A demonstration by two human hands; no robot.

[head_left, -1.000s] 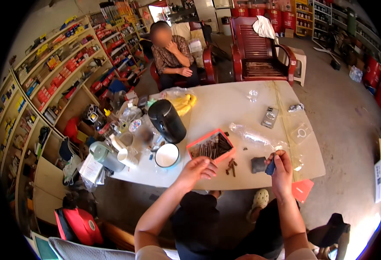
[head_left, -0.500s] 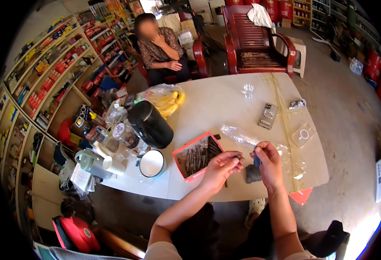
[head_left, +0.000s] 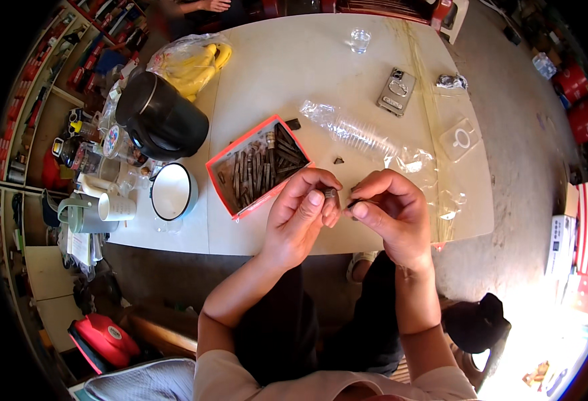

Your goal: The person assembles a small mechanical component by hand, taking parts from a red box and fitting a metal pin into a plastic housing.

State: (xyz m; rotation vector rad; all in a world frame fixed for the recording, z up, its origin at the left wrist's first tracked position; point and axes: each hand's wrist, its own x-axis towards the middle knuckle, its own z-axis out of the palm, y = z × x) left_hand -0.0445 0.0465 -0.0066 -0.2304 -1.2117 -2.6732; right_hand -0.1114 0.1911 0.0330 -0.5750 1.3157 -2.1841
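Note:
My left hand [head_left: 300, 217] is closed on a short, dark ridged metal piece [head_left: 330, 194], held between thumb and fingers. Close beside it, my right hand [head_left: 401, 217] pinches a small dark bit [head_left: 354, 202] whose kind is too small to make out. Both hands are raised over the table's near edge, fingertips a little apart. Left of them sits an open red-edged box [head_left: 219, 190], holding many dark, slim metal rods [head_left: 254, 174]. A small dark chip [head_left: 338, 160] lies on the table just beyond my fingertips.
A clear plastic sleeve [head_left: 367, 137] lies past my hands, with a phone [head_left: 396, 91] and a glass [head_left: 360, 40] farther off. At left stand a black kettle [head_left: 163, 117], a white enamel mug [head_left: 173, 194] and bagged bananas [head_left: 200, 70]. Another person's hand [head_left: 215, 5] shows at the top.
The view has tipped down, so the table and box appear higher. My right hand has turned, its pinch now facing my left fingertips. The dark grey lump below my hands no longer shows.

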